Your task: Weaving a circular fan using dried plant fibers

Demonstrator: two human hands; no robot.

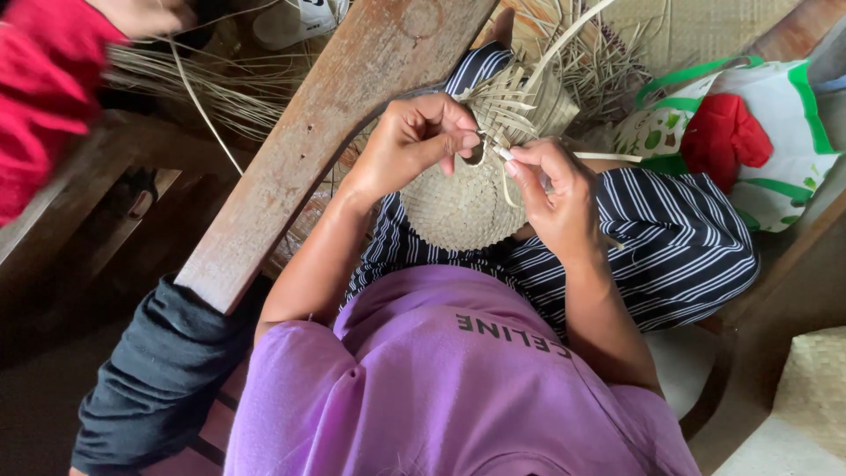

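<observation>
A half-woven basket of pale straw strips (467, 198) rests on my lap, its rounded woven base facing up toward me. Loose unwoven strips (520, 101) fan out from its far rim. My left hand (410, 141) pinches the basket's edge with fingers curled over the weave. My right hand (551, 189) grips a thin straw strip (504, 159) between thumb and forefinger right beside the left fingertips. Both hands meet at the rim, touching the weave.
A worn wooden beam (326, 132) slants across my left side. Bundles of loose straw (220, 84) lie beyond it. A white and green bag (775, 150) with red cloth sits at the right. Another person's red sleeve (44, 88) shows top left. A woven mat (811, 388) lies at lower right.
</observation>
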